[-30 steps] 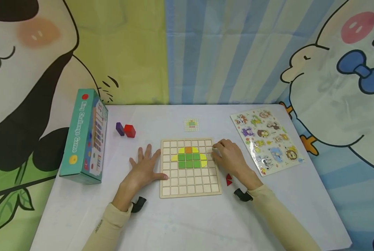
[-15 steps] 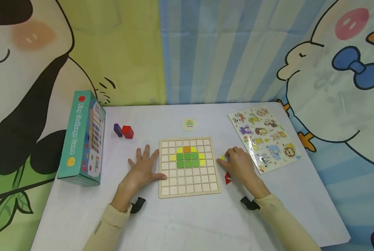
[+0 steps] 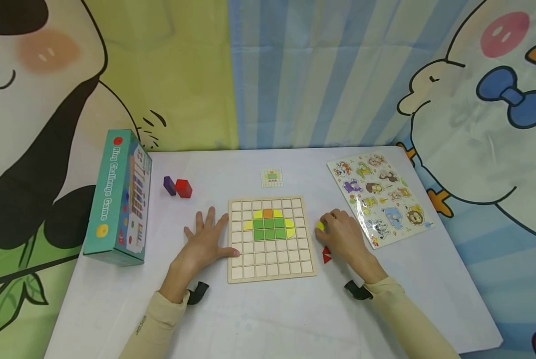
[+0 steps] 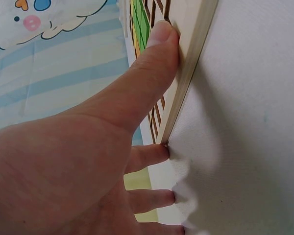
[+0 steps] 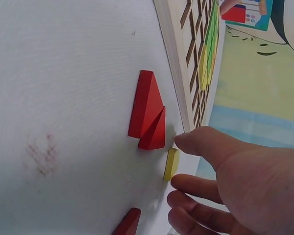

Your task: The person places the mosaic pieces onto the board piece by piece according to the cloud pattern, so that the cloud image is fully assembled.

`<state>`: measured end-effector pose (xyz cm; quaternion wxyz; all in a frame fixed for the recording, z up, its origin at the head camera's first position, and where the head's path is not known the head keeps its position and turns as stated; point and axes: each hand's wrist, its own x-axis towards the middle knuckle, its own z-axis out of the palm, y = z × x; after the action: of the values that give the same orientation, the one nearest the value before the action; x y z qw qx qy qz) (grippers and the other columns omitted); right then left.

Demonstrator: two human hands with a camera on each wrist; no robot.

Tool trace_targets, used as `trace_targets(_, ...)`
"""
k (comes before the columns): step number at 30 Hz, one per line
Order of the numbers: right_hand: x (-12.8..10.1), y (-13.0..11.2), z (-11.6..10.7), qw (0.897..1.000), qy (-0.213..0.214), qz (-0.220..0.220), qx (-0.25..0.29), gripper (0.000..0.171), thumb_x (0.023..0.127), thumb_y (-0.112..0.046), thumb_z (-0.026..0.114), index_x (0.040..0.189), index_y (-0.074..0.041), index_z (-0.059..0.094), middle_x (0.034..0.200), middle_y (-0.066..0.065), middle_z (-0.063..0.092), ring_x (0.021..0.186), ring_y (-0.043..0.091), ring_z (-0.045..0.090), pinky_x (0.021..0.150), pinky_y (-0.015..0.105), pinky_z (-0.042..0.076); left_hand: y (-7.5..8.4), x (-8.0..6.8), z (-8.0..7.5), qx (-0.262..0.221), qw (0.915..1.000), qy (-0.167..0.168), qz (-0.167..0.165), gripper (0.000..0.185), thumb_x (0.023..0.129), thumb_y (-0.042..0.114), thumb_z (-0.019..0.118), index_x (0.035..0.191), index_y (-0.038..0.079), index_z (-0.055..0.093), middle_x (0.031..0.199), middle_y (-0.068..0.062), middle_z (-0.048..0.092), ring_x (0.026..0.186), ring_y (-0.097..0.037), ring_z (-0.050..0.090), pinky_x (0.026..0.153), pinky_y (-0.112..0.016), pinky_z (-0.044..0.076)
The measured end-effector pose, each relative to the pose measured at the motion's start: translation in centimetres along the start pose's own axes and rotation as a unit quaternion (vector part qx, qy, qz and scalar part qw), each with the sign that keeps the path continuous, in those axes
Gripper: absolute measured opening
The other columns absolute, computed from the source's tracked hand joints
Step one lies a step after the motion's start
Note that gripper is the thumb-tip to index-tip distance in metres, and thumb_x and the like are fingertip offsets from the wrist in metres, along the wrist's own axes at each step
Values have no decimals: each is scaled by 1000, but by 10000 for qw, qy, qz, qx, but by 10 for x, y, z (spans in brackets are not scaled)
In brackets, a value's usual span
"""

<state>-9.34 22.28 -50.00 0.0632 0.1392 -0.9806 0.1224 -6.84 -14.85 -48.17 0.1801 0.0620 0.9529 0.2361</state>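
The left hand (image 3: 203, 243) lies flat on the white table (image 3: 268, 319), its fingers straight and spread. The thumb (image 4: 152, 58) presses against the left edge of the wooden grid board (image 3: 271, 264), and the hand holds nothing. On the board, some green, yellow and orange tiles (image 3: 269, 225) fill the cells in the upper middle part; the other cells are bare.

The right hand (image 3: 343, 234) rests on the table just beside the right edge of the board. Its fingers are curled toward a small yellow piece (image 5: 171, 164). In the right wrist view the thumb (image 5: 206, 144) and the fingers are very near this piece, on both sides of it, but it cannot be told if they already pinch it. Two red triangle pieces (image 5: 148, 113) lie on the table between the hand and the board, touching each other.

Further away, a teal game box (image 3: 120, 197) stands at the left, with a purple block (image 3: 169, 185) and a red block (image 3: 183, 188) near it. A small pattern card (image 3: 272, 177) lies behind the board, and an animal puzzle sheet (image 3: 378, 197) lies at the right.
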Motion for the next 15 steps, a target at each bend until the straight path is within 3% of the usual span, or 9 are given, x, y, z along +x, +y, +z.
trace_targets(15, -1, 3, 2, 9995, 256, -144, -120, 24, 79, -25, 83, 87, -3, 75, 82, 8, 66, 71, 24, 59, 59, 38, 48, 0, -1, 0, 33, 10000, 10, -5, 113, 74, 50, 87, 160, 8, 28, 167, -31, 2, 149, -62, -4, 102, -89, 4)
